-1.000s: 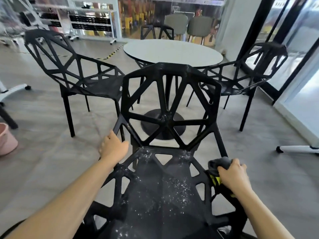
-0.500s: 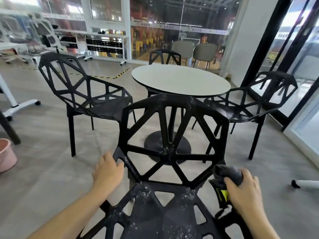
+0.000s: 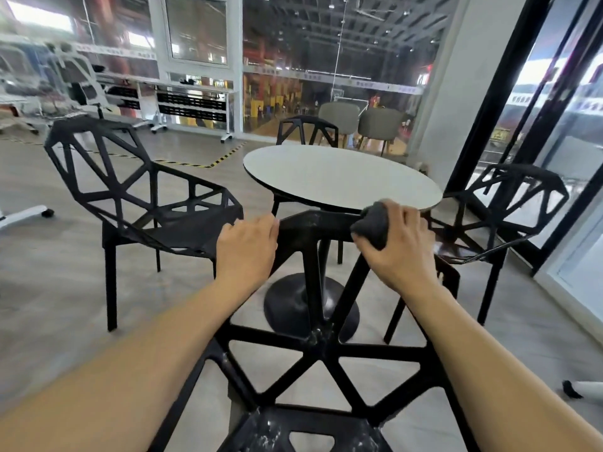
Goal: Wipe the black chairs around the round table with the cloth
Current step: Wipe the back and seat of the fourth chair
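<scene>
Right hand [image 3: 396, 243], gripping the cloth [image 3: 372, 225], had risen from the seat edge to the chair [image 3: 313, 334] top at frame centre; left hand [image 3: 246, 244] grasped it. Backrest wiping probably followed.

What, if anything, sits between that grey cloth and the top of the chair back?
Nothing visible. The right hand already presses the cloth against the nearest chair's top rail, while the left hand grips the rail beside it.
</scene>
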Tool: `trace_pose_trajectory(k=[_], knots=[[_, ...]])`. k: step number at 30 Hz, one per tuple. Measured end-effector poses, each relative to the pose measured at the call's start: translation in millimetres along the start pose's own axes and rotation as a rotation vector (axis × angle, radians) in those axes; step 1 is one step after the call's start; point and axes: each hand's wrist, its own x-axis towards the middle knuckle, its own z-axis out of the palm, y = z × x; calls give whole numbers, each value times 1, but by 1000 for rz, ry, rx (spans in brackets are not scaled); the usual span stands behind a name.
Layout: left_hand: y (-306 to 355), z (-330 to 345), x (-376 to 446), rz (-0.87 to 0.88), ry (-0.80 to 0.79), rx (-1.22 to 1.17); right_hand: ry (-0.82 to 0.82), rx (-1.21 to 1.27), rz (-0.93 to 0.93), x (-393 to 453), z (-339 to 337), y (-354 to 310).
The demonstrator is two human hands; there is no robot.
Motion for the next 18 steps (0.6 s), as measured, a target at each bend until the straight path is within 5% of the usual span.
trace_pose_trajectory(k=[4,9,13,18], knots=[[-6,8,-5,28,145,-45,33,229,-36,2,9,13],[-5,17,-3,-2,192,-1,-91,101,-191,-15,8,8],[-5,17,-5,10,246,-37,-91,239,-160,-2,-5,17],[-5,14,-4,-40,198,-48,-66,-21,-94,16,9,18]])
